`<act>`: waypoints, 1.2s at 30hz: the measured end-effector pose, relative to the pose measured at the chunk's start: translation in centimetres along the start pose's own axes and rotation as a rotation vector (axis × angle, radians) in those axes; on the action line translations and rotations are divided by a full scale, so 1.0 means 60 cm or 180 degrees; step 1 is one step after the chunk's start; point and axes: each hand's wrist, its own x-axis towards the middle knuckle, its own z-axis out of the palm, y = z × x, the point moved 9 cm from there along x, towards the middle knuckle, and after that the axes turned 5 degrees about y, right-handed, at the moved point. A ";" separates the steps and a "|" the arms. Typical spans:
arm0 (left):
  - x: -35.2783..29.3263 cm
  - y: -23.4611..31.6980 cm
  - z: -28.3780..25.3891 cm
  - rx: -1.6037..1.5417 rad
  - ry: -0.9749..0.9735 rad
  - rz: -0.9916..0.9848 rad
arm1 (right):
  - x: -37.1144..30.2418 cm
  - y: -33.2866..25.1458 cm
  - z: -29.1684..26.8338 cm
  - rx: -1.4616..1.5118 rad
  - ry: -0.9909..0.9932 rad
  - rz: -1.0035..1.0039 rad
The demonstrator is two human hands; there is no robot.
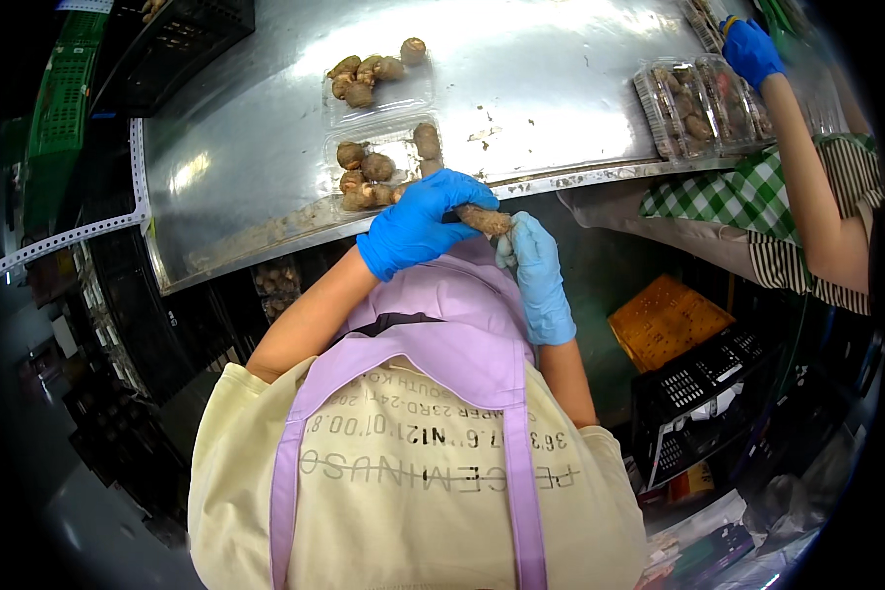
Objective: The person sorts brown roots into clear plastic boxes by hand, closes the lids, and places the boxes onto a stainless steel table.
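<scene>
In the head view: held up between 2 gloved hands, the long tuber (485,220), a little right of centre and above mid-height in the frame, just below the near edge of the bench (541,88). Clamped at its upper-left end by the left hand (423,224), in a dark blue glove, with that end hidden in the grip. Pinched at its lower-right end by the right hand (538,275), in a paler blue glove; how firmly, impossible to tell. Placed, then, to the right of the left hand and to the upper left of the right hand, with its long axis running mostly sideways and sloping slightly down toward the right of the frame.

Nearer to the lower clear tray (395,143): the left hand, just below its right-hand corner, with the right hand farther off to the lower right. Inside that tray, several brown tubers (377,167); beyond it, toward the top of the frame, an upper clear tray (403,96) with more. Well apart, at the upper right, 1 co-worker's hand (752,54) above filled clear packs (698,103).
</scene>
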 end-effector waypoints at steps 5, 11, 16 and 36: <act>-0.006 0.009 0.020 0.0470 -0.0130 0.0334 | -0.012 -0.056 0.001 -0.1337 -0.0043 -0.0743; -0.011 0.013 0.028 0.0608 -0.0201 0.0328 | -0.011 -0.057 0.000 -0.2860 0.0225 -0.1777; -0.011 -0.008 0.031 -0.0499 -0.0231 -0.0403 | -0.015 0.041 -0.020 0.0367 -0.0254 0.0286; -0.003 0.019 0.054 -0.0033 -0.0459 -0.0011 | -0.026 -0.038 -0.013 -0.1054 -0.0701 -0.0236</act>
